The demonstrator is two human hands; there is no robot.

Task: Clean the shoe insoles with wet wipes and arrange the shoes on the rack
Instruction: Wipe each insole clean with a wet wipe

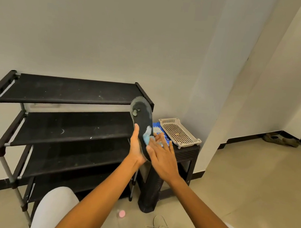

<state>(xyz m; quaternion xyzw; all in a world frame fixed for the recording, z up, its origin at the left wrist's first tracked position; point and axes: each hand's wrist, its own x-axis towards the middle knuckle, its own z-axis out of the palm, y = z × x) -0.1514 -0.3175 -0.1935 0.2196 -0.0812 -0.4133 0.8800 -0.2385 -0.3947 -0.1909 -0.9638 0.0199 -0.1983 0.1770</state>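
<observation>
Above the rack, my left hand grips the insole while my flat right hand presses the wipe. Pressing harder could bend the insole or slip it loose.

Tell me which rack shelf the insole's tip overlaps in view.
The top shelf: the insole tip crosses its right front corner; the lower shelves sit below the tip.

black stool, basket, wipes pack
</observation>
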